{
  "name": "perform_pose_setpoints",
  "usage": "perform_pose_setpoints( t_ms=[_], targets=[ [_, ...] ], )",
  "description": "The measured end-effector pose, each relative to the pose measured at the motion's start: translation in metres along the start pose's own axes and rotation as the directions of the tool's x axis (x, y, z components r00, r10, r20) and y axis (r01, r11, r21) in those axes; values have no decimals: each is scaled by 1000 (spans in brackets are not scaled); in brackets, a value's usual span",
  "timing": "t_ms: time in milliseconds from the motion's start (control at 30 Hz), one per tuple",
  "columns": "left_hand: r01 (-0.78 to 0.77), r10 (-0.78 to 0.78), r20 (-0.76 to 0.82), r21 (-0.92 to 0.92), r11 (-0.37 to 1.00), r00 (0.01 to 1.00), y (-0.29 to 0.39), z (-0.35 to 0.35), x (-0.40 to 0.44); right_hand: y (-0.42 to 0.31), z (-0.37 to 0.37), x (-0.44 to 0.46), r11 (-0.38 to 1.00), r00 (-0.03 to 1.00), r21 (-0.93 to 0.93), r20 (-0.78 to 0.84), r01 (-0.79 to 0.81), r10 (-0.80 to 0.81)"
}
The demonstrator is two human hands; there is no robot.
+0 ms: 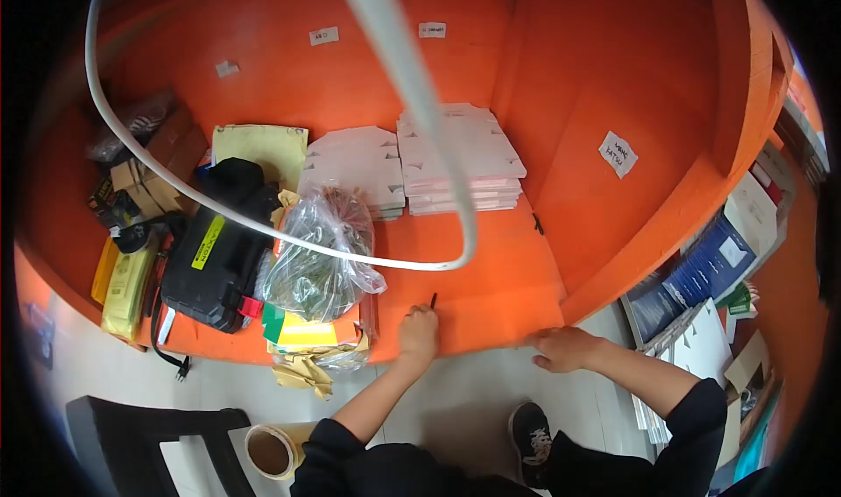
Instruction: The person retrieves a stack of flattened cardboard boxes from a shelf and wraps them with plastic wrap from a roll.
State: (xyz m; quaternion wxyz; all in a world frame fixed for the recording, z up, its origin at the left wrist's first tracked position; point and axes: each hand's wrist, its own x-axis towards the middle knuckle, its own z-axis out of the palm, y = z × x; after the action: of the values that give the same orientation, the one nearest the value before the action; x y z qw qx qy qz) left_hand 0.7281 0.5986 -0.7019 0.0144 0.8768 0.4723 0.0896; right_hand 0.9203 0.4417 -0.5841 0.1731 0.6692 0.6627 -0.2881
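Note:
My left hand [419,332] is closed near the front edge of an orange shelf [491,296]. A thin black pen [434,301] sticks up from its fingers; most of it is hidden in the hand. At the shelf's front right corner is my right hand [565,350], its thumb and fingers apart, with nothing seen in it. Left of my left hand lies a clear plastic bag [320,256] with greenish contents. Behind, two stacks of flat white cardboard boxes, a left stack [355,160] and a taller right stack [460,151], stand against the back wall.
A black hard case [215,256] and brown cardboard boxes [162,177] crowd the shelf's left side. A white hoop-shaped tube [385,260] crosses the view overhead. Books [710,265] and papers fill the right side. On the floor are a black chair [158,431] and a tape roll [272,451].

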Motion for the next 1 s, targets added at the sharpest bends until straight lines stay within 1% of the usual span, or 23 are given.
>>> perform_pose_setpoints(
  t_ms=[33, 100, 133, 200, 267, 300, 367, 400, 433, 500, 533, 567, 600, 633, 667, 700, 733, 800, 833, 867, 900, 933, 1000],
  targets=[
    [17, -17, -8, 12, 1000, 1000, 1, -6, 1, 1, 4, 9, 999, 999, -3, -11, 53, -53],
    [-78, 73, 40, 159, 984, 997, 0, -20, -1, 6, 7, 34, 989, 989, -28, -16, 148, -148],
    [-40, 34, 38, 178, 983, 999, -1, -35, -6, 8, 9, 51, 981, 981, 9, 23, 193, -194],
    [-201, 191, 69, 221, 954, 979, 1, -74, -13, 4, 4, 76, 959, 956, 27, 73, 284, -285],
    [-146, 134, 65, 243, 959, 989, 2, -105, -13, -8, 2, 96, 957, 961, 98, -85, 273, -265],
    [-138, 127, 59, 248, 959, 990, -2, -122, -12, -12, 2, 104, 942, 947, 109, -84, 318, -310],
    [-67, 56, 46, 292, 954, 997, -11, -159, -12, -13, -3, 116, 882, 910, 234, -185, 409, -372],
    [-12, 12, 1, 294, 956, 1000, -16, -176, -10, -14, -10, 123, 873, 897, 217, -177, 437, -405],
    [33, -61, 69, 351, 936, 996, -29, -195, -8, -15, -18, 130, 873, 902, 230, -124, 431, -413],
    [149, -198, 98, 370, 917, 975, -69, -225, -13, -15, -26, 147, 862, 890, 226, -73, 454, -449],
    [175, -209, 101, 278, 945, 973, -100, -234, -21, -10, -20, 158, 885, 895, 145, -142, 442, -424],
    [317, -373, 147, 302, 899, 916, -122, -245, -21, -12, -18, 167, 904, 891, 69, -217, 421, -399],
    [433, -474, 143, 243, 868, 869, -151, -247, -25, -19, -22, 168, 894, 880, 60, -216, 444, -423],
    [520, -519, 136, 33, 854, 844, -202, -228, -27, -25, -26, 164, 924, 913, 18, -162, 381, -373],
    [572, -566, 82, -133, 810, 820, -227, -216, -34, -30, -27, 159, 950, 944, -27, -108, 311, -312],
    [594, -614, 34, -300, 746, 789, -246, -205, -38, -34, -26, 157, 947, 941, -31, -104, 320, -321],
    [597, -618, 30, -300, 744, 786, -261, -188, -41, -37, -22, 155, 953, 947, -55, -103, 299, -303],
    [782, -771, 221, -378, 496, 597, -284, -146, -49, -36, -13, 156, 959, 954, -80, -109, 271, -279],
    [779, -767, 224, -380, 498, 601, -295, -127, -48, -31, -7, 159, 950, 937, -110, -169, 291, -306],
    [830, -771, 362, -417, 369, 524, -300, -110, -50, -26, -1, 158, 941, 918, -139, -219, 307, -332],
    [872, -747, 496, -431, 231, 443, -306, -95, -54, -23, 1, 155, 944, 922, -138, -211, 300, -324],
    [870, -741, 501, -436, 230, 447, -306, -90, -57, -20, -1, 153, 941, 920, -83, -197, 328, -338],
    [809, -736, 497, -577, 116, 460, -308, -88, -60, -16, -5, 148, 935, 917, -33, -190, 352, -352]
  ],
)
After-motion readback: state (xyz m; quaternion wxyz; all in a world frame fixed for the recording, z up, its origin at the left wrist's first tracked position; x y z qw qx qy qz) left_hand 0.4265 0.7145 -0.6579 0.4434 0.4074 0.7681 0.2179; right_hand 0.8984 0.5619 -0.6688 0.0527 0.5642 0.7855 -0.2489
